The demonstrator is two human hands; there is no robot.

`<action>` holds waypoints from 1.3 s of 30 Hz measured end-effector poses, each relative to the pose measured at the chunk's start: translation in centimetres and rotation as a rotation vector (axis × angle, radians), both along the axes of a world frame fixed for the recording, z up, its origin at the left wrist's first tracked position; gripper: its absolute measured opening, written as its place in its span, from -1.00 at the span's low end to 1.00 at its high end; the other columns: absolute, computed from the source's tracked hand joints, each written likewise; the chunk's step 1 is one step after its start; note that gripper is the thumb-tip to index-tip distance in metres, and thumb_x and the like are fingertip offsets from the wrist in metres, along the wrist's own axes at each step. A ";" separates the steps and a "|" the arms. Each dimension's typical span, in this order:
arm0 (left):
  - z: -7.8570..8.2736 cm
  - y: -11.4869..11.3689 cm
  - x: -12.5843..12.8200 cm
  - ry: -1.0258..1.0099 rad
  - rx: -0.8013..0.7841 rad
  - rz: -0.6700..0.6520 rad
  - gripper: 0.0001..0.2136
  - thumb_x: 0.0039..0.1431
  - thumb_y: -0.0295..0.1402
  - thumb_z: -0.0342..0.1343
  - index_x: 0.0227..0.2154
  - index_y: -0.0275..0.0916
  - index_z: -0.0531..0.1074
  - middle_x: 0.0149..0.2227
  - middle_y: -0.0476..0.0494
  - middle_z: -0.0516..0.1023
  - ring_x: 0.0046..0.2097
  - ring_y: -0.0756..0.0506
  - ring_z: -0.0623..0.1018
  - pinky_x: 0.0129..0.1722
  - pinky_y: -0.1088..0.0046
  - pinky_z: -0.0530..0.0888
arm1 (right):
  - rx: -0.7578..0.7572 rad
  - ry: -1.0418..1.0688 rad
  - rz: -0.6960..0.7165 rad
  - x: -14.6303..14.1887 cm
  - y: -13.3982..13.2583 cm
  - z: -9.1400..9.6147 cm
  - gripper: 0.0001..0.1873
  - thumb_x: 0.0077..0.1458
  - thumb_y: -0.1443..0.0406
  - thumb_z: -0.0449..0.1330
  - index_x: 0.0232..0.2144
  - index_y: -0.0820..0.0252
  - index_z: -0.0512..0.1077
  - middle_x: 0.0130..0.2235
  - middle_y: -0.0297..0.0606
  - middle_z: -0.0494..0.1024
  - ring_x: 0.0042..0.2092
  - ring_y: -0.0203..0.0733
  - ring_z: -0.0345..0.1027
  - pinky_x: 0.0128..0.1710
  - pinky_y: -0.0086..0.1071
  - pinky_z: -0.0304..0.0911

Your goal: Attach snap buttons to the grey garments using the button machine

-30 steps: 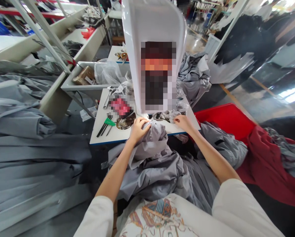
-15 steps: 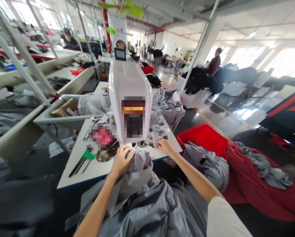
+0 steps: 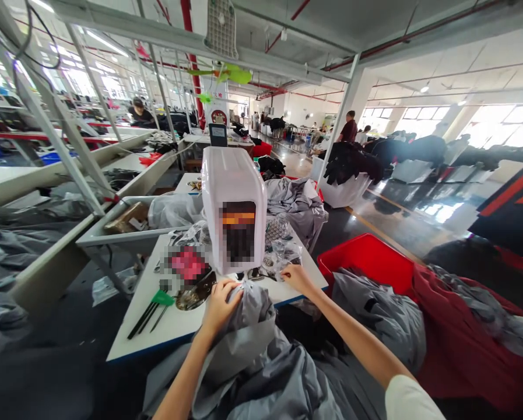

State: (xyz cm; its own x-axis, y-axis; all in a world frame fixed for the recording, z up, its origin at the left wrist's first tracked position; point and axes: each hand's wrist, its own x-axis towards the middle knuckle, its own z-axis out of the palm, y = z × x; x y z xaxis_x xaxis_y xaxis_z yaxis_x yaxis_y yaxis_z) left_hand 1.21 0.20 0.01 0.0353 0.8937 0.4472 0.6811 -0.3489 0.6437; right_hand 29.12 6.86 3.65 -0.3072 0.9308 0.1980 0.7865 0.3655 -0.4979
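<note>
A grey garment (image 3: 261, 361) is bunched in my lap and pulled up onto the white table (image 3: 174, 326). My left hand (image 3: 220, 303) is closed on a fold of this grey fabric just below the white machine (image 3: 232, 204). My right hand (image 3: 297, 277) rests at the table's right edge beside clear plastic bags (image 3: 283, 245), fingers curled on something I cannot make out. Both hands sit at the foot of the machine.
Dark tools with a green tag (image 3: 154, 306) and a round metal dish (image 3: 193, 294) lie left on the table. A red bin (image 3: 366, 259) with grey garments stands to the right, red cloth (image 3: 457, 344) beside it. Grey fabric piles and shelving stand left. People work far behind.
The view has tilted up from the lap to the workshop. Both hands stay at the machine's foot, the left still gripping the grey fabric.
</note>
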 end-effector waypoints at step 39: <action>0.3 -0.2 0.1 -0.021 -0.021 -0.005 -0.83 0.14 -0.31 0.17 -0.20 -0.18 0.48 -0.11 -0.12 0.43 -0.04 -0.12 0.40 0.02 0.31 0.34 | 0.286 0.070 0.321 -10.8 -3.6 1.0 -0.81 0.20 0.33 0.12 -0.28 0.11 0.55 -0.28 -0.24 0.54 -0.22 -0.21 0.37 -0.21 -0.39 0.23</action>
State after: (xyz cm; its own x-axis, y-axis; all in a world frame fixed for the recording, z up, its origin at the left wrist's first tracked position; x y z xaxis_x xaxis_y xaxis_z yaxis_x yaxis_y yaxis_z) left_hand 1.30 -0.05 0.27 0.0307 0.9029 0.4289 0.6653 -0.3387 0.6653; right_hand 18.34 3.28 4.62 -0.5488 0.6948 0.4648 0.5784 0.7171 -0.3889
